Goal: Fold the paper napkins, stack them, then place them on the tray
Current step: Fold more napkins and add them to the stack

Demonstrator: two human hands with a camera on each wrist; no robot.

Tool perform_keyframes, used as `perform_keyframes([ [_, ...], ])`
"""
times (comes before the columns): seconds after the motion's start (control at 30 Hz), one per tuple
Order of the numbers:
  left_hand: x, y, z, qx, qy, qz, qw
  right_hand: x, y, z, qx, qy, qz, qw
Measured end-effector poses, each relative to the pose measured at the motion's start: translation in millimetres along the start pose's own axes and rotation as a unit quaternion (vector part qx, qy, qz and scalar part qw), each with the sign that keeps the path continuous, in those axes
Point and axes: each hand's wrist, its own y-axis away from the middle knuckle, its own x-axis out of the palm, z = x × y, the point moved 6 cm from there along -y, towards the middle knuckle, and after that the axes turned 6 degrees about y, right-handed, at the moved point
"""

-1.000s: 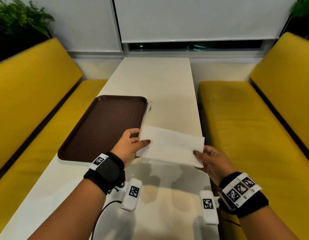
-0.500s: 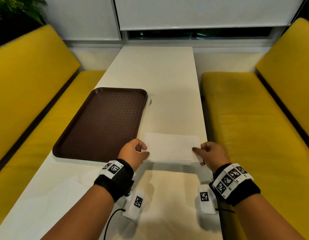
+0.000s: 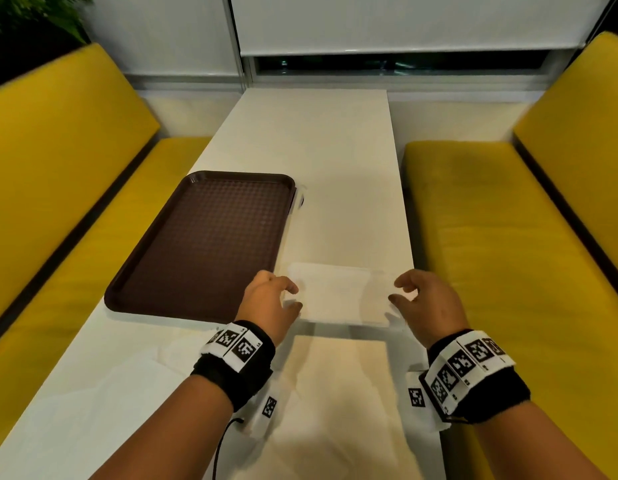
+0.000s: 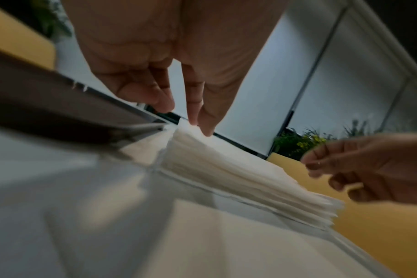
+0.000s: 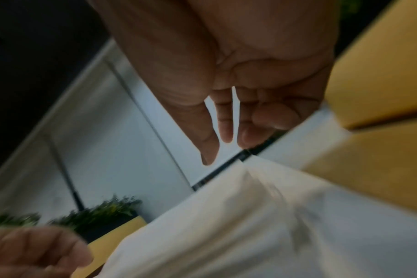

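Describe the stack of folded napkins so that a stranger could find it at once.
Start at the long white table between the yellow benches. Right of the brown tray, between the two hands, lies the stack of folded napkins. It is thick and many-layered, unlike the single flat napkin nearer the person.

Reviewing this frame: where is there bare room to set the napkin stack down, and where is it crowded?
The brown tray shows nothing on its textured floor. The white table beyond the tray and the napkin stack looks bare up to the window. It is crowded near the stack: left hand and right hand flank it, with an unfolded napkin just nearer.
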Motion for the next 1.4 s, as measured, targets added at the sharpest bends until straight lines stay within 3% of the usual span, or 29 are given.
perform_keyframes([
  [0.17,15,-3,-5,0.009,-0.043,0.055,0.998,25,4,12,-0.045,0.091,0.094,0.990],
  [0.4,18,-3,-3,0.003,-0.070,0.081,0.994,30,8,19,-0.043,0.136,0.103,0.984],
  [0.63,-30,25,-1,0.015,-0.030,0.028,0.999,6,38,43,-0.063,0.091,0.064,0.992],
  [0.9,-88,94,42,-0.018,0.000,-0.006,1.000,34,107,87,-0.115,0.044,0.129,0.984],
  [1.13,-87,153,90,-0.078,-0.039,0.056,0.995,82,148,99,-0.088,0.123,0.227,0.962],
  [1.4,-75,187,116,-0.094,-0.127,0.120,0.980,114,190,135,-0.128,0.168,0.261,0.942],
])
